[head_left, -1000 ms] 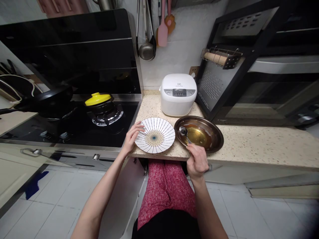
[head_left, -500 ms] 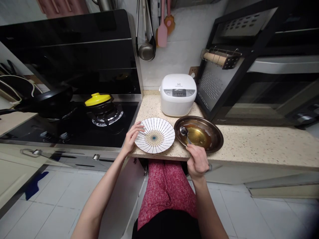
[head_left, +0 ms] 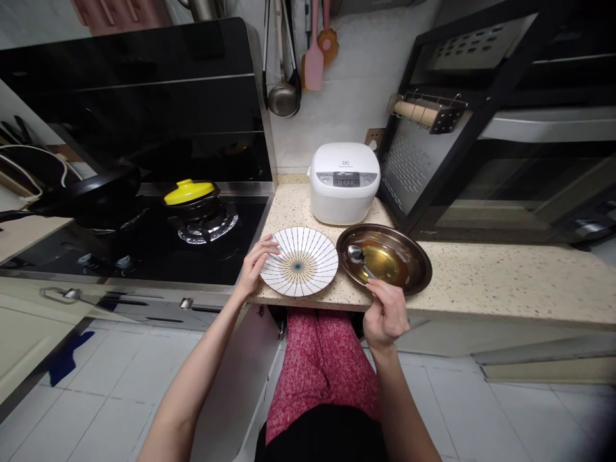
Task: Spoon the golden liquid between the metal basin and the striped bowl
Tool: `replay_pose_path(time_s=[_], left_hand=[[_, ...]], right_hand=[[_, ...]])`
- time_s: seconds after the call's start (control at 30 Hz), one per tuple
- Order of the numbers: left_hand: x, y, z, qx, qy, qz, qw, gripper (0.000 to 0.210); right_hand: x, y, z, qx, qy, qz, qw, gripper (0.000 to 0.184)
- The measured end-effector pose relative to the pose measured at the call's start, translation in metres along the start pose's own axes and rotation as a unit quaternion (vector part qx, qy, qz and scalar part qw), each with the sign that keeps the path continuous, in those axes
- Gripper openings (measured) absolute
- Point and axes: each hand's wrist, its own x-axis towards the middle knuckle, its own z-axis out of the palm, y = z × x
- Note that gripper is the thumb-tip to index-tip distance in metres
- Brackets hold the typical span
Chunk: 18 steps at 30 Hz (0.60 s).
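My left hand (head_left: 255, 264) is at the left rim of a white plate (head_left: 317, 273) with dark lines radiating from its centre. Its fingertips lie over the rim, closed on the edge. A little brownish liquid appears to lie in the middle of the plate. In my right hand (head_left: 386, 314) is a metal spoon (head_left: 357, 255), pinched by its handle. The spoon's head is over the left part of a shallow oval metal basin (head_left: 422, 260), which has yellowish liquid in the bottom. Plate and basin stand side by side on the speckled counter.
A white rice cooker (head_left: 345, 192) stands behind the plate and basin. On the left is a gas hob (head_left: 158, 266) with a yellow-lidded pot (head_left: 189, 192) and a black pan (head_left: 96, 192). A dark rack with an oven (head_left: 539, 179) stands at right. Utensils (head_left: 283, 99) hang behind.
My right hand has shifted slightly to the right with the spoon. The spoon's head has tilted a little and looks brighter. My left hand and the plate have stayed put.
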Motion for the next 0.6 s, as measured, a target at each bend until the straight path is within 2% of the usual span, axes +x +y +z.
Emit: replay_pose_path(time_s=[0.2, 0.43, 0.6], left_hand=[[0.0, -0.002, 0.0, -0.001, -0.002, 0.002, 1.0, 0.041], [0.0, -0.001, 0.0, 0.003, -0.002, -0.002, 1.0, 0.043], [0.0, 0.0, 0.0, 0.005, -0.001, -0.001, 1.0, 0.044]], right_hand=[[0.001, -0.01, 0.0, 0.03, 0.022, 0.069, 0.997, 0.02], [-0.001, -0.02, 0.003, 0.04, 0.074, 0.067, 0.994, 0.018], [-0.002, -0.029, 0.006, 0.079, 0.07, 0.093, 0.99, 0.017]])
